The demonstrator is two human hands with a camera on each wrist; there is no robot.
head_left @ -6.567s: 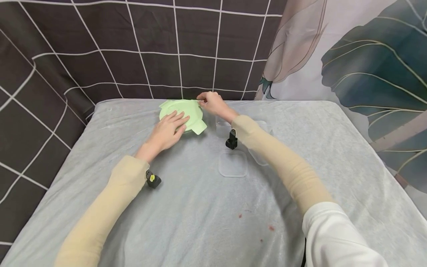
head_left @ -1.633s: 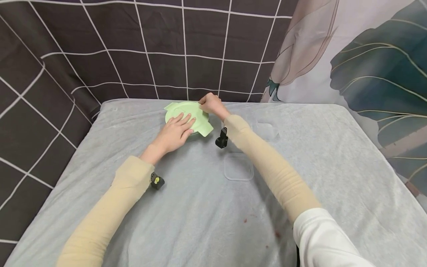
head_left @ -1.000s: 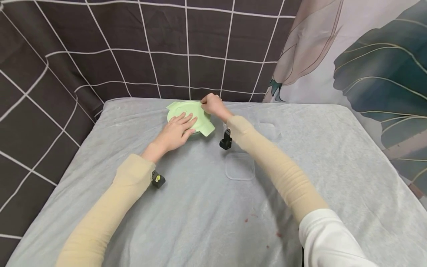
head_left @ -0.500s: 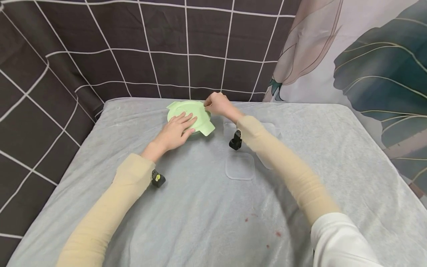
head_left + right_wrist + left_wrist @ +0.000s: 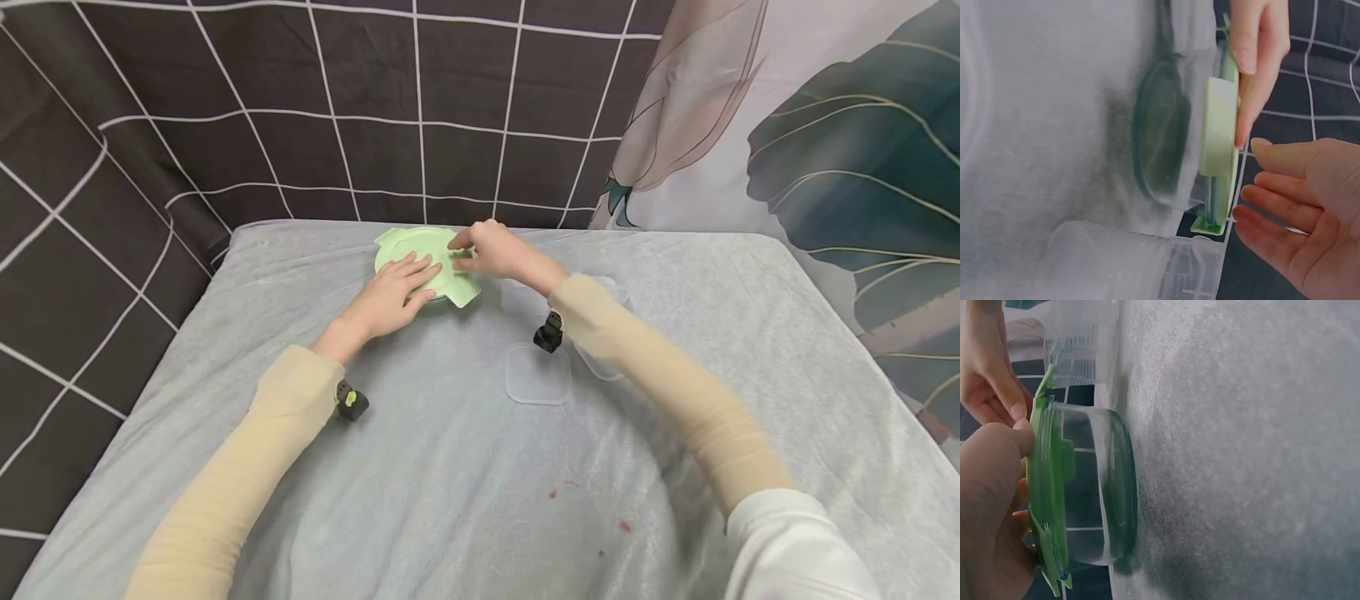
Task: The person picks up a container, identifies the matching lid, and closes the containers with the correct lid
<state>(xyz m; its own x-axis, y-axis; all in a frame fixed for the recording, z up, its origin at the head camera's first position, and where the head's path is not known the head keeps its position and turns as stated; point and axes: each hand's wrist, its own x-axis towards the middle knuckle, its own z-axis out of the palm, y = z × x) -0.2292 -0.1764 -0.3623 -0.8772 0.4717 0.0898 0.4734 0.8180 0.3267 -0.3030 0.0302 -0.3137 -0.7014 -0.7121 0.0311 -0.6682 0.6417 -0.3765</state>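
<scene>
A round glass food container (image 5: 1088, 487) stands on the grey cloth, with a pale green lid (image 5: 407, 240) on top. The lid's flaps (image 5: 462, 292) stick out around its rim. My left hand (image 5: 386, 300) lies flat over the lid's near left part, fingers straight. At the lid's right side is my right hand (image 5: 501, 252), its fingers loosely bent and spread, thumb apart. In the right wrist view that hand (image 5: 1310, 200) holds nothing, and a gap shows between its fingertips and the lid.
Clear plastic boxes (image 5: 517, 297) stand right of the glass container, partly behind the right forearm. A flat clear square lid (image 5: 537, 375) lies nearer on the cloth (image 5: 420, 467). A dark gridded curtain (image 5: 457, 158) hangs behind the table.
My right hand has left the lid's back right rim, where its fingertips pinched, and come nearer with fingers spreading. Its forearm has shifted right. The left hand stays on the lid.
</scene>
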